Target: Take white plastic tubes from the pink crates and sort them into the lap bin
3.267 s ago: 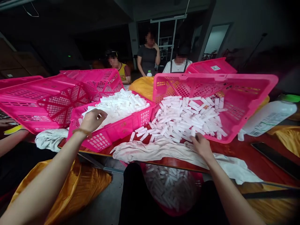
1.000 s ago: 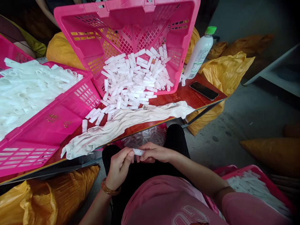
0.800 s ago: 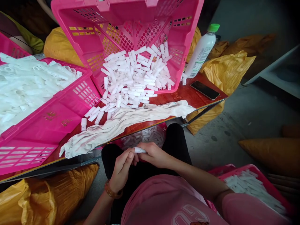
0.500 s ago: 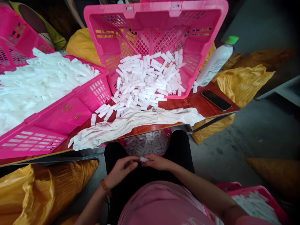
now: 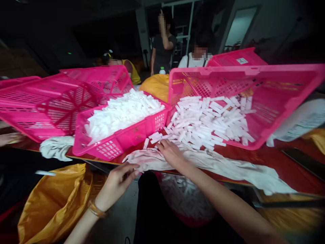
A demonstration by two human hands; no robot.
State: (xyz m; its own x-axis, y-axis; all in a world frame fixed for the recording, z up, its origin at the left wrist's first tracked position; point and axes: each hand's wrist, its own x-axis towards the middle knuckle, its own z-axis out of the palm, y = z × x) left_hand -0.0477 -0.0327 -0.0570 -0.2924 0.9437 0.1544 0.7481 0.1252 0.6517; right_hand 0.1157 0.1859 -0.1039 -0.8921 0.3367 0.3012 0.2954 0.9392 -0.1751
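Two bare hands work at the near edge of a red-brown wooden counter (image 5: 275, 157). The right hand (image 5: 172, 154) rests on a rumpled off-white cloth (image 5: 215, 166), its fingers (image 5: 162, 144) spread and pinching nothing, just beside a few loose white plastic tubes (image 5: 154, 137). The left hand (image 5: 118, 184) hangs apart, nearer the counter's edge, its fingers (image 5: 133, 166) loosely parted, holding nothing visible. The smooth hollow tubes lie heaped in a tilted pink lattice basket (image 5: 243, 70), long axes pointing every way, and spill from its low near rim toward the cloth. More fill a pink plastic crate (image 5: 122, 140) to the left, its corner almost touching that basket. Below the counter, a pink basket (image 5: 184, 217) holds further tubes, and a crumpled yellow woven sack (image 5: 53, 200) slumps at left.
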